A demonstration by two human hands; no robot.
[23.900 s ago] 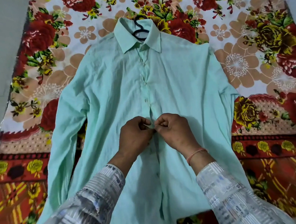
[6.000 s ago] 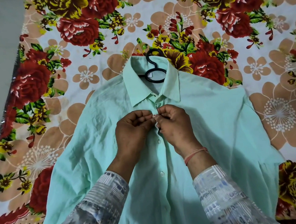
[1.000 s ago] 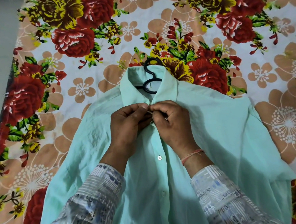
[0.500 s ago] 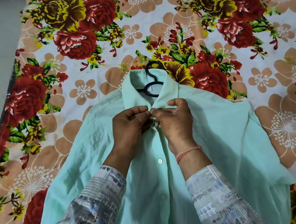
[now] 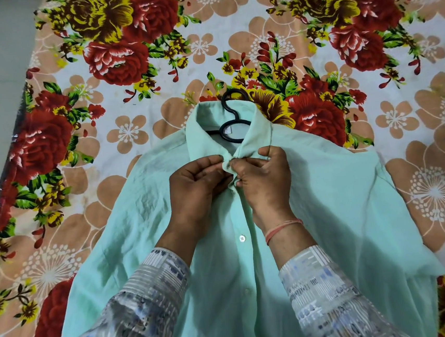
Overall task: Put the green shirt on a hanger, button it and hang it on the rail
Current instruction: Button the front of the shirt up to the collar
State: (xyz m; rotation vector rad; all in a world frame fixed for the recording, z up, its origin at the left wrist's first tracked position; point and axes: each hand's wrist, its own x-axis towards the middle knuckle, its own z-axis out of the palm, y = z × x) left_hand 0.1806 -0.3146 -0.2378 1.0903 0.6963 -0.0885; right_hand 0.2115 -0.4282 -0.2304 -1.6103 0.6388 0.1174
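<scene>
Green shirt (image 5: 329,212) and hands sit almost where they were half a second ago. Six seconds back the fingers worked a button lower on the placket, and nearly twenty-four seconds back they were at mid-chest. Now they have climbed to the base of the collar (image 5: 207,131). The left hand (image 5: 196,187) pinches the front edge just under the collar between thumb and curled fingers. The right hand (image 5: 264,180) grips the facing edge, its thumb lying over the right collar point. The fingertips of both meet over a small bunch of cloth. Whether the top button is through its hole cannot be told, as the fingers hide it.

The green shirt lies front-up on a floral sheet (image 5: 124,61). It is pale mint, thin and lightly creased, with the shoulders spread wide. A black hanger (image 5: 230,109) is inside it, its hook sticking out past the collar onto the sheet. Below the hands the placket is closed, with a white button (image 5: 241,238) fastened and a fainter one further down. Patterned sleeves (image 5: 152,297) cover both forearms, and a pink thread (image 5: 281,228) circles the right wrist.
</scene>
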